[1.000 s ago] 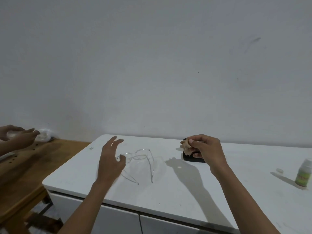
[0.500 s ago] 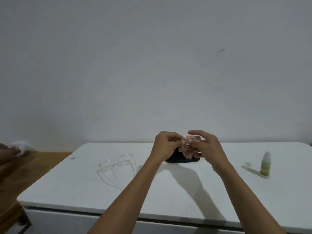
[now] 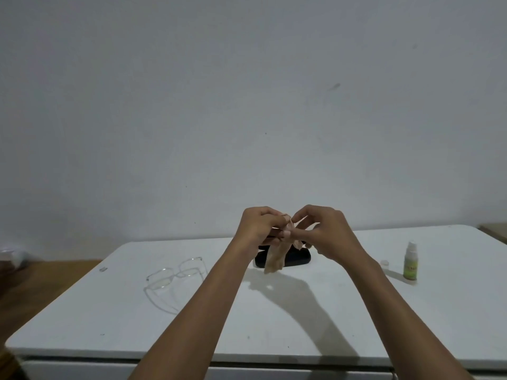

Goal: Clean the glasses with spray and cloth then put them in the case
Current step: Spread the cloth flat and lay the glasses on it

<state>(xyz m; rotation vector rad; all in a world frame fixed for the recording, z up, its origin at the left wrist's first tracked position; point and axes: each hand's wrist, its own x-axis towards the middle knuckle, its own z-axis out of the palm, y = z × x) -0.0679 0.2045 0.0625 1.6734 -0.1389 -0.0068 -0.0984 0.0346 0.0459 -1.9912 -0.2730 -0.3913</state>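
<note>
Left hand [image 3: 259, 229], right hand [image 3: 323, 231] raised together, grip pinching cloth [image 3: 275, 259] (dangling above case [image 3: 297, 259]).

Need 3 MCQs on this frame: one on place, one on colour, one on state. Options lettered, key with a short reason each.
1. Where do the glasses lie?
A. on the white table, left of the hands
B. inside the case
C. beside the spray bottle

2. What colour is the case?
A. white
B. black
C. green

3. What is the state of the cloth?
A. flat on the table
B. tucked in the case
C. held up by both hands, hanging loose

Key: 1 A, the glasses rest on the table left of the left hand. 2 B, the case behind the hands is black. 3 C, the left hand and right hand pinch the cloth's top while its end dangles.
</note>
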